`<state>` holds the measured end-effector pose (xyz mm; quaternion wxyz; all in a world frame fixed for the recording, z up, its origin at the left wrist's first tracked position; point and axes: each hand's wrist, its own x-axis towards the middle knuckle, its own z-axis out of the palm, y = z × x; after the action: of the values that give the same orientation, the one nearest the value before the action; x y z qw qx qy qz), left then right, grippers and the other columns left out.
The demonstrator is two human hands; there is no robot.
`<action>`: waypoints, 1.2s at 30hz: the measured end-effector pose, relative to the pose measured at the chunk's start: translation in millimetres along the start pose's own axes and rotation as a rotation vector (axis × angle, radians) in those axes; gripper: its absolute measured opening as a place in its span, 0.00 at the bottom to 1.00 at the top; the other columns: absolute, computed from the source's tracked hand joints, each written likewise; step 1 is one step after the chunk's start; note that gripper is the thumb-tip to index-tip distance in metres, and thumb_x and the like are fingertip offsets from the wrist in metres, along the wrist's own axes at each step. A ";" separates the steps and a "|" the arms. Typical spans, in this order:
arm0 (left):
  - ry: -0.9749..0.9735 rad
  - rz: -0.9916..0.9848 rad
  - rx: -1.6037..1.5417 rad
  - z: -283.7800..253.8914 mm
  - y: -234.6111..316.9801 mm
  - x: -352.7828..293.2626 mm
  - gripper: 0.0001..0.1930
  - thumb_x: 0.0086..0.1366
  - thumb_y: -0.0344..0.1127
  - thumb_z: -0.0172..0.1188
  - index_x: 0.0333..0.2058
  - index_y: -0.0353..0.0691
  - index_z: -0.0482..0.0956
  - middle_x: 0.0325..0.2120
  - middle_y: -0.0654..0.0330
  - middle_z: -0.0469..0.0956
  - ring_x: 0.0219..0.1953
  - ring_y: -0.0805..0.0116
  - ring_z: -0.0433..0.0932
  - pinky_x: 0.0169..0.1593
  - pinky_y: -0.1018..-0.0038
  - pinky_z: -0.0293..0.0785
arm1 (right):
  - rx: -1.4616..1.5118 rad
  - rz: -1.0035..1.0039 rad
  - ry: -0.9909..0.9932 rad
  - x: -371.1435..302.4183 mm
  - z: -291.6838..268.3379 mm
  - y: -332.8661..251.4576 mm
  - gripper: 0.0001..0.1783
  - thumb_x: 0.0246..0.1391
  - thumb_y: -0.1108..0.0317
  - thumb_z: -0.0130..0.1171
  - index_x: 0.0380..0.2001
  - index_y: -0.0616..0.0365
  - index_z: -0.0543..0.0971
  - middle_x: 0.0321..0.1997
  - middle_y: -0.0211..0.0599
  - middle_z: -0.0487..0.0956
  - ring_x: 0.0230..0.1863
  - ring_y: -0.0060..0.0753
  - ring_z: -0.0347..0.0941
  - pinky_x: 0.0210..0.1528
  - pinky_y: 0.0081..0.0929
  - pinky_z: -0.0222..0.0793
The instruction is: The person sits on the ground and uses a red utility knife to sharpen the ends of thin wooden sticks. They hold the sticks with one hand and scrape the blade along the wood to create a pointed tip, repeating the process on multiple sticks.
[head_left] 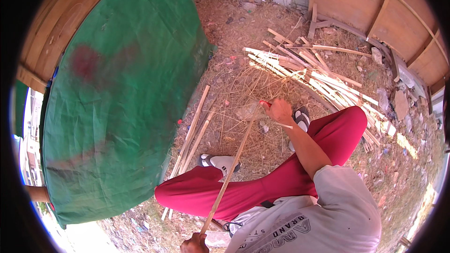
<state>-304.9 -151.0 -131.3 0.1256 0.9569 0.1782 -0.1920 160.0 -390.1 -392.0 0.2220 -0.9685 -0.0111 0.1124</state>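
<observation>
Forward from the left hand (193,243), which is closed around its near end, a long bamboo strip (228,176) is held out across the red trousers (269,182), its far end near the right hand (280,111). By that right hand a red handle (266,103) is gripped! Beyond this grip, pale strips (328,83) are piled.
</observation>
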 end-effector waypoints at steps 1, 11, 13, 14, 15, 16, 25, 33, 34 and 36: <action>0.024 -0.004 0.018 -0.3 0.5 0.0 0.05 0.66 0.30 0.55 0.33 0.39 0.79 0.16 0.53 0.75 0.17 0.53 0.77 0.21 0.60 0.69 | 0.010 -0.002 -0.010 -0.2 -0.2 -1.0 0.24 0.56 0.39 0.60 0.36 0.47 0.89 0.29 0.54 0.83 0.33 0.56 0.81 0.38 0.46 0.78; 0.026 0.015 0.047 5.3 -17.3 -9.7 0.04 0.67 0.31 0.54 0.34 0.41 0.78 0.16 0.51 0.76 0.19 0.50 0.78 0.22 0.57 0.72 | -0.022 -0.028 -0.081 -7.6 4.0 -4.8 0.34 0.58 0.37 0.56 0.32 0.63 0.85 0.34 0.58 0.83 0.40 0.60 0.81 0.42 0.49 0.77; 0.017 -0.040 0.039 -2.4 -13.6 -10.8 0.05 0.67 0.31 0.53 0.35 0.41 0.78 0.17 0.51 0.77 0.20 0.49 0.79 0.23 0.56 0.73 | -0.022 0.018 0.024 -0.1 12.0 11.3 0.34 0.58 0.37 0.56 0.31 0.65 0.85 0.34 0.58 0.83 0.40 0.60 0.82 0.41 0.50 0.77; 0.109 0.068 0.090 -16.9 -11.0 -13.7 0.05 0.66 0.30 0.52 0.35 0.42 0.78 0.17 0.50 0.77 0.20 0.48 0.79 0.24 0.54 0.74 | -0.018 0.079 0.111 6.9 11.7 34.9 0.34 0.58 0.38 0.57 0.31 0.65 0.85 0.34 0.59 0.83 0.39 0.60 0.82 0.41 0.50 0.77; 0.004 -0.066 0.243 -22.1 -28.3 -25.6 0.05 0.65 0.30 0.52 0.33 0.41 0.77 0.18 0.50 0.77 0.22 0.46 0.79 0.26 0.53 0.74 | 0.014 0.155 0.034 25.5 -1.2 69.7 0.32 0.58 0.39 0.57 0.34 0.62 0.85 0.37 0.58 0.83 0.41 0.59 0.81 0.43 0.50 0.77; -0.054 -0.197 0.389 -20.0 -32.5 -42.9 0.04 0.64 0.31 0.53 0.32 0.41 0.77 0.18 0.49 0.77 0.23 0.44 0.80 0.27 0.53 0.75 | 0.047 0.229 -0.044 46.6 -10.5 97.0 0.29 0.58 0.40 0.58 0.36 0.59 0.85 0.39 0.58 0.83 0.42 0.59 0.81 0.45 0.50 0.76; 0.010 -0.193 -0.362 9.6 -35.8 -17.3 0.15 0.69 0.40 0.51 0.32 0.36 0.80 0.22 0.47 0.78 0.28 0.46 0.79 0.31 0.55 0.73 | -0.239 0.020 -0.040 10.2 3.2 33.8 0.26 0.58 0.47 0.60 0.37 0.63 0.84 0.39 0.53 0.84 0.45 0.54 0.82 0.44 0.47 0.77; 0.014 -0.133 -0.377 68.4 -55.5 22.9 0.10 0.66 0.36 0.55 0.29 0.41 0.82 0.19 0.51 0.79 0.23 0.51 0.80 0.24 0.59 0.75 | 0.041 -0.126 -0.080 28.0 40.7 55.8 0.12 0.54 0.66 0.59 0.33 0.66 0.83 0.36 0.58 0.84 0.38 0.53 0.83 0.38 0.47 0.78; 0.013 -0.086 -0.209 69.6 -53.6 26.4 0.09 0.66 0.35 0.55 0.30 0.41 0.82 0.20 0.50 0.79 0.23 0.51 0.80 0.25 0.60 0.75 | 0.042 -0.135 -0.074 30.6 43.1 58.4 0.11 0.55 0.66 0.59 0.32 0.65 0.83 0.36 0.56 0.84 0.35 0.50 0.84 0.35 0.45 0.78; -0.039 -0.192 -0.485 70.8 -53.8 29.6 0.08 0.67 0.34 0.57 0.30 0.38 0.80 0.17 0.54 0.75 0.19 0.59 0.75 0.22 0.66 0.68 | 0.421 0.022 -0.332 37.2 40.3 62.5 0.11 0.58 0.67 0.57 0.35 0.66 0.82 0.33 0.50 0.84 0.28 0.41 0.82 0.27 0.38 0.76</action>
<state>-323.2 -115.5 -216.1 0.3358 0.8737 0.3065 -0.1729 185.5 -426.5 -462.3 0.4122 -0.8695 -0.0132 0.2720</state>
